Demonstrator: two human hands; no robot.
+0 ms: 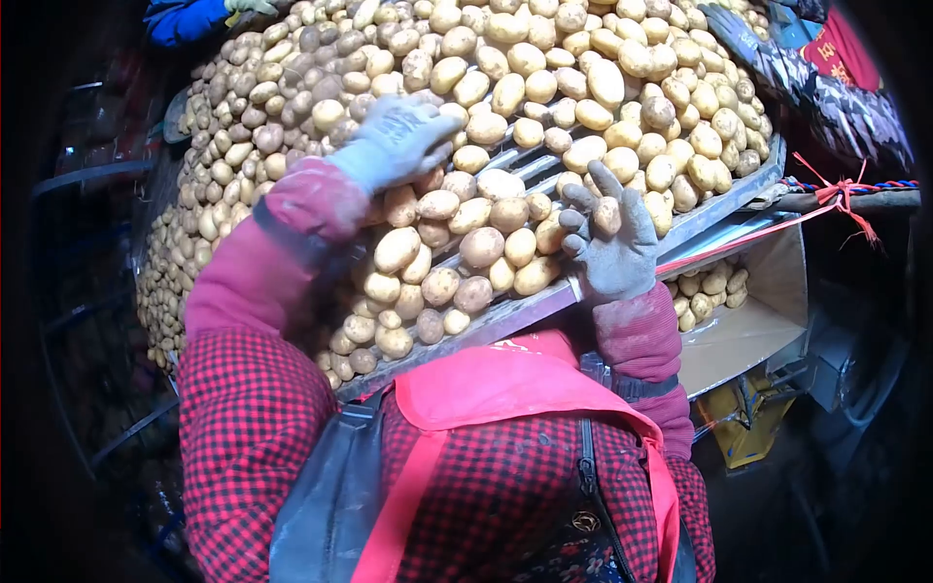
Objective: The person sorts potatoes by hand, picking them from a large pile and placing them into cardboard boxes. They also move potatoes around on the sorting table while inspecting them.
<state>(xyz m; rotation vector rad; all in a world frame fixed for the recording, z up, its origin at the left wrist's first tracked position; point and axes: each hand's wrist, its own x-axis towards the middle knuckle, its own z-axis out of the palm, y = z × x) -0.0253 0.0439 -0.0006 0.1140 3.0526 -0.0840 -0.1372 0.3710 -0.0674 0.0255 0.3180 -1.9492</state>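
My left hand [397, 141], in a grey-white glove, reaches over the potatoes [397, 250] with its palm down. Its fingers are apart and touch or hover just over the pile; I see nothing held in them. At the table's near edge, my right hand [622, 248] in a grey glove is turned palm up. A small potato [607, 216] rests in it, with the fingers curled around. Between the two hands, bare metal slats [525, 167] of the sorting table show through a gap among the potatoes.
The table's metal rim [724, 204] runs along the near side. Below it at right stands a cardboard box [777, 277] with potatoes inside. Red twine [841, 189] is tied round a bar. Other people's sleeves appear at top left [185, 21] and top right [855, 117].
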